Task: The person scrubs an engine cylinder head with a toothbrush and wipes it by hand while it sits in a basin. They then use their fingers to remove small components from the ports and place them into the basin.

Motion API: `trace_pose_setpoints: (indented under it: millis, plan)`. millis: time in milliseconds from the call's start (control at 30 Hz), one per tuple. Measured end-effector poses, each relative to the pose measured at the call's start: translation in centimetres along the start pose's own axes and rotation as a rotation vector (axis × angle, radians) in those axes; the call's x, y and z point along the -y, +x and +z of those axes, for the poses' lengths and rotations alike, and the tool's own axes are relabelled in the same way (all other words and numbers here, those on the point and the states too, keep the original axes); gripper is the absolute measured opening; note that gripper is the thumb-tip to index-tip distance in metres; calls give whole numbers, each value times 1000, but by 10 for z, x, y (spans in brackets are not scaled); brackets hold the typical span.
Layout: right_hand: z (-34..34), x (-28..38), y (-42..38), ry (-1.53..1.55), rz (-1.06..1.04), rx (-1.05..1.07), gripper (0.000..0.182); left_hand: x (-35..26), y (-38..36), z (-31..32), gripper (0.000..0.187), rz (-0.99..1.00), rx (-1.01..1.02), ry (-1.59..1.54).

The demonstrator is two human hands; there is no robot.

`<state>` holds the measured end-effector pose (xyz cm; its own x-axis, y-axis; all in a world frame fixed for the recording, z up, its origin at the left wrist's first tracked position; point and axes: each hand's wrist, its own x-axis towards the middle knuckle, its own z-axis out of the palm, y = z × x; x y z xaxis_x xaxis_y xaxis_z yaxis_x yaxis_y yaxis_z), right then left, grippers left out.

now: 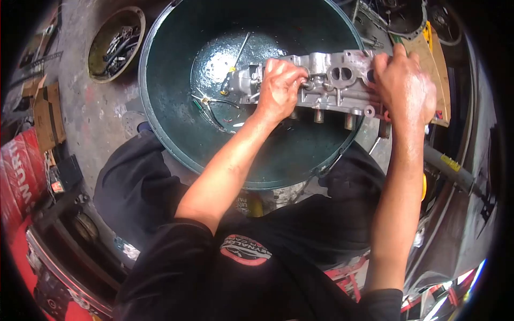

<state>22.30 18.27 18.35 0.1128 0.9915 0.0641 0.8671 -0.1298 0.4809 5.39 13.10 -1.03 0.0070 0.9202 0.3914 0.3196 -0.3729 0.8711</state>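
A long grey aluminium cylinder head (342,96) is held above a large dark green tub (152,107), tilted slightly down to the right. Its near side shows a flange with paired ports, and several short round studs or tubes hang below. My right hand (406,88) is closed over its right end, thumb and fingers on opposite sides. My left hand (279,88) has its fingers curled against the casting left of the middle; any small piece pinched there is hidden. Below my left hand, pliers (206,100) and a thin metal rod (242,49) lie on the wet tub bottom.
A round basin (140,40) of dark metal parts stands on the concrete floor at upper left. Cardboard (48,109) and a red Würth bag (21,171) are at left. More metal castings (401,16) and cardboard (440,69) lie at upper right. My knees flank the tub.
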Motion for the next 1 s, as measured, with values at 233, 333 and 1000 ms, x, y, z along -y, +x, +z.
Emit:
trace_pose_setpoints:
  millis: [233,333,1000]
  plan:
    - [-3,7,8,-22,38,39,42,6,9,-5,12,-21,43,11]
    - [-3,7,5,-60,12,-15,43,2,-9,-5,11,-130,10,-46]
    - [-14,16,12,-92,33,163,54,-4,-12,11,10,-630,-146,-366]
